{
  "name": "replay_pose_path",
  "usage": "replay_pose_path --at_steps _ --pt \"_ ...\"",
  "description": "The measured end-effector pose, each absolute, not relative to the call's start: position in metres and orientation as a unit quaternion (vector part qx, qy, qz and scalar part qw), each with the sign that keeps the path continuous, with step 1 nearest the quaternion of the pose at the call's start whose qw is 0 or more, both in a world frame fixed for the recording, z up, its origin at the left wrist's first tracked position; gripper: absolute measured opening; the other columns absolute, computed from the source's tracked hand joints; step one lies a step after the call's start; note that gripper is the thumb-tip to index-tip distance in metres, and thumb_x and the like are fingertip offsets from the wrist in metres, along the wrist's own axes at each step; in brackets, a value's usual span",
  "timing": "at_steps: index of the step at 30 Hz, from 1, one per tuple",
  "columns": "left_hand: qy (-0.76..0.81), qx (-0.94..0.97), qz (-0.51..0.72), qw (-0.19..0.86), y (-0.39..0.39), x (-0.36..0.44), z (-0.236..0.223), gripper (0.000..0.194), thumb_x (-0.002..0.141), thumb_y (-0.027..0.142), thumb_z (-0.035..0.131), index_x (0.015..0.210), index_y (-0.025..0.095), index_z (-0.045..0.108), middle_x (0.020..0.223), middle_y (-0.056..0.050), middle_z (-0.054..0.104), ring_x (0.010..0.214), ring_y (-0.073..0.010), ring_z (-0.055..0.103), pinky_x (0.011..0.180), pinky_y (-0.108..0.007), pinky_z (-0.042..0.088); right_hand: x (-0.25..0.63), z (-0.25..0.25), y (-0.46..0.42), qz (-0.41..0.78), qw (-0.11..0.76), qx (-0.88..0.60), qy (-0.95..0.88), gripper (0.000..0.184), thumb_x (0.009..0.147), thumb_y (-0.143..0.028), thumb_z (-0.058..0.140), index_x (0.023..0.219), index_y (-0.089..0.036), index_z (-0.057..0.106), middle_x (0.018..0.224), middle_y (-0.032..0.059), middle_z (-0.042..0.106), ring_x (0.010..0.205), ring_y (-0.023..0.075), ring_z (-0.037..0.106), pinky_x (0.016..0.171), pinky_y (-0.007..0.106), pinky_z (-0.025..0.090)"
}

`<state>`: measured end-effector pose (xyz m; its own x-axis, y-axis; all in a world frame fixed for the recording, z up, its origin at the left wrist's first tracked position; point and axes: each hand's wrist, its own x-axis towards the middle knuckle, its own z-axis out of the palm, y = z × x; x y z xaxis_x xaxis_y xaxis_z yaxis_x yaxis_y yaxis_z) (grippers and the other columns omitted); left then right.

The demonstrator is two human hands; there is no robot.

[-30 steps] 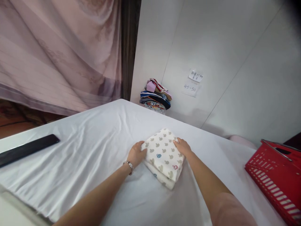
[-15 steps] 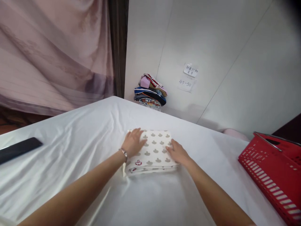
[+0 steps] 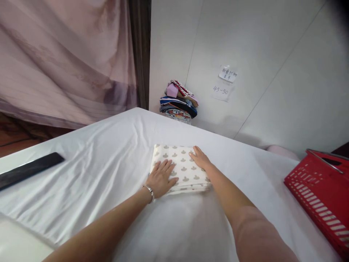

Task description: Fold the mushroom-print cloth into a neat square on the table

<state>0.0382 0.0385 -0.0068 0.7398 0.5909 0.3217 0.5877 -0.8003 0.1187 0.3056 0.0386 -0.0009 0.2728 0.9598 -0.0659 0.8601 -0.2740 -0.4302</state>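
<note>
A folded white cloth (image 3: 183,168) with a grey printed pattern lies in several layers on the white-covered table (image 3: 114,160). My left hand (image 3: 161,178) rests flat on the cloth's near left part, fingers apart, with a bracelet at the wrist. Along the far right edge of the cloth lies my right hand (image 3: 200,157), fingers stretched forward and the thumb over the top. Both palms face down, and neither hand grips the fabric. The cloth's near left corner is hidden beneath my left hand.
On the right stands a red plastic basket (image 3: 319,196) with a metal handle. A dark flat object (image 3: 29,170) lies at the left. Beyond the far edge is a pile of folded fabrics (image 3: 178,102), near paper notes (image 3: 225,82) on the wall. A pink curtain (image 3: 68,62) hangs at left.
My left hand has slid nearer to me, to the cloth's near left part. My right hand has moved farther away along the right edge. The view has shifted slightly.
</note>
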Motion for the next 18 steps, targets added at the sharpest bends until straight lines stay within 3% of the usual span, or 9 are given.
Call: replay_pose_path --at_steps 4,8,13,18 --pt "0.326 0.933 0.148 0.044 0.038 0.040 -0.001 0.058 0.086 0.053 0.037 0.133 0.020 0.041 0.143 -0.008 0.036 0.134 -0.0241 0.027 0.110 -0.046 0.018 0.310 0.004 0.034 0.194 0.174 -0.775 -0.576 0.068 0.087 -0.054 0.034 0.144 -0.020 0.021 0.152 0.0025 0.008 0.139 0.0194 0.006 0.113 0.034 0.009" --pt "0.324 0.931 0.148 0.077 0.040 0.040 -0.001 0.060 0.086 0.054 0.038 0.134 0.019 0.041 0.143 -0.010 0.036 0.135 -0.0253 0.025 0.110 -0.047 0.016 0.312 0.010 0.002 0.212 0.235 -0.760 -0.569 0.056 0.084 -0.049 0.045 0.134 -0.023 0.043 0.149 0.0010 0.021 0.139 0.0219 0.009 0.112 0.040 0.017" --pt "0.318 0.925 0.183 0.101 0.044 0.039 -0.002 0.055 0.084 0.052 0.044 0.130 0.022 0.046 0.141 -0.008 0.039 0.133 -0.0250 0.028 0.109 -0.047 0.017 0.298 0.023 -0.069 0.176 0.390 -0.709 -0.560 0.033 0.085 -0.039 0.046 0.108 -0.023 0.064 0.123 0.0017 0.057 0.123 0.0194 0.044 0.105 0.039 0.032" --pt "0.292 0.912 0.253 0.136 0.037 0.032 0.005 0.035 0.086 0.042 0.045 0.109 0.022 0.062 0.119 -0.006 0.061 0.116 -0.0204 0.050 0.103 -0.039 0.032 0.277 0.027 -0.112 0.180 0.398 -0.684 -0.584 0.029 0.076 -0.032 0.060 0.102 -0.023 0.068 0.121 0.0042 0.059 0.113 0.0197 0.053 0.098 0.034 0.041"
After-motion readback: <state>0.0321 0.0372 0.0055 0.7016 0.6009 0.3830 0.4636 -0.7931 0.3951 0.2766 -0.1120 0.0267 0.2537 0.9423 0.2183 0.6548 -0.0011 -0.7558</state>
